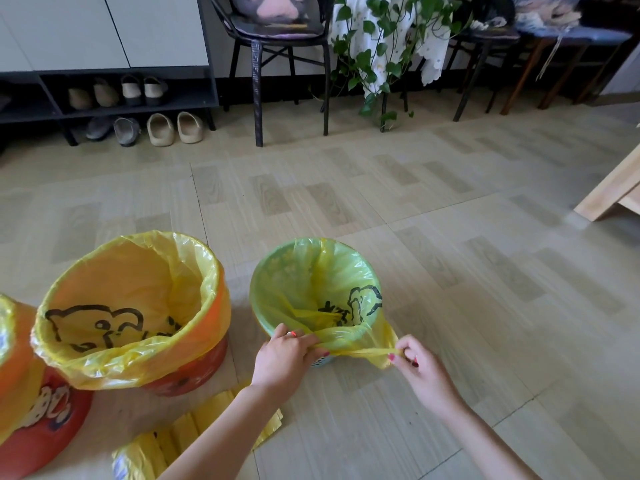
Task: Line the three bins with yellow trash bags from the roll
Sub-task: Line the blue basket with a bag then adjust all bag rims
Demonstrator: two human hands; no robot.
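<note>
1. the green bin (273, 271) sits on the floor (450, 271), right in front of the person.
2. a thin yellow bag (332, 271) lies inside it, with black drawings on it. its top edge is folded over the near rim and pulled tight into a strip.
3. the left hand (284, 358) grips that strip at the near rim, fingers curled round the plastic. it has a ring on one finger.
4. the right hand (420, 372) pinches the other end of the strip, just to the right of the bin.
5. the orange bin (194, 372) stands to the left, near the green one but not touching it. its yellow liner (138, 278) is folded all round the rim and has a black animal drawing.
6. a third bin (38, 417), red and orange, peeks in at the left edge.
7. the roll of yellow bags (162, 441) lies on the floor, partly under the left arm.
8. far back are a shoe rack (104, 109), a black chair (277, 46) and a leafy plant (377, 57).
</note>
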